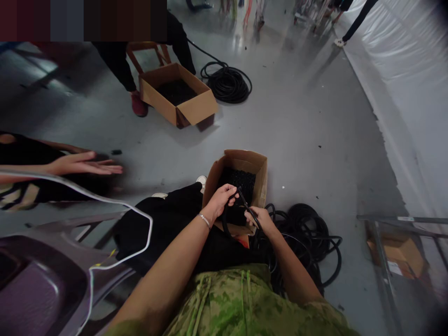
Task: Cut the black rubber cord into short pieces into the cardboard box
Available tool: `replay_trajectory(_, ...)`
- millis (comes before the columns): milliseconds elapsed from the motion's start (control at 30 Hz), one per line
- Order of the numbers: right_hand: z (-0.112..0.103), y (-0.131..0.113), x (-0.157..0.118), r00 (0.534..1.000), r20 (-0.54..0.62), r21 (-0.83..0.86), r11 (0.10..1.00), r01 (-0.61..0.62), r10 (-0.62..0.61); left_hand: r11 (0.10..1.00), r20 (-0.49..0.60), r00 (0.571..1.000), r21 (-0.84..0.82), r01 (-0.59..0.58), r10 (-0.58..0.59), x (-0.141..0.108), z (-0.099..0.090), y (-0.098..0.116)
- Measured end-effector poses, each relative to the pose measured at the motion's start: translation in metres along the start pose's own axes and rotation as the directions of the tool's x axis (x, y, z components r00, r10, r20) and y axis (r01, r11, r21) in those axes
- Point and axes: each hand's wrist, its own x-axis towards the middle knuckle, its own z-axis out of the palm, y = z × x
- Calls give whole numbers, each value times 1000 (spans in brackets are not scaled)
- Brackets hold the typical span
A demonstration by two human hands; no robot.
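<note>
Above the near cardboard box [262,186], my left hand [223,198] pinches the end of a black hose [225,223], which loops down below the fingers. My right hand [258,218] is closed round a slim dark tool [243,199], perhaps scissors. Its tip reaches up to the hose end at my left fingertips; I cannot tell whether it touches. Many small black pieces [241,178] lie inside the box under my hands. Coils of black hose [308,224] are heaped on the floor beside my right forearm.
Across the floor, another person sits behind a second cardboard box [198,109] with dark contents, near another hose coil [229,84]. A co-worker's hand [87,163] extends from the left. A purple chair [31,294] and white cable [149,233] are at my left, a metal frame [383,252] at right.
</note>
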Motion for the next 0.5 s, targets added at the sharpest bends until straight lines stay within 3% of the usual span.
replay_trajectory(500, -2, -1, 1, 1000, -6, -6, 1000, 9, -9, 1000, -12, 1000, 0, 12, -12, 1, -1, -1)
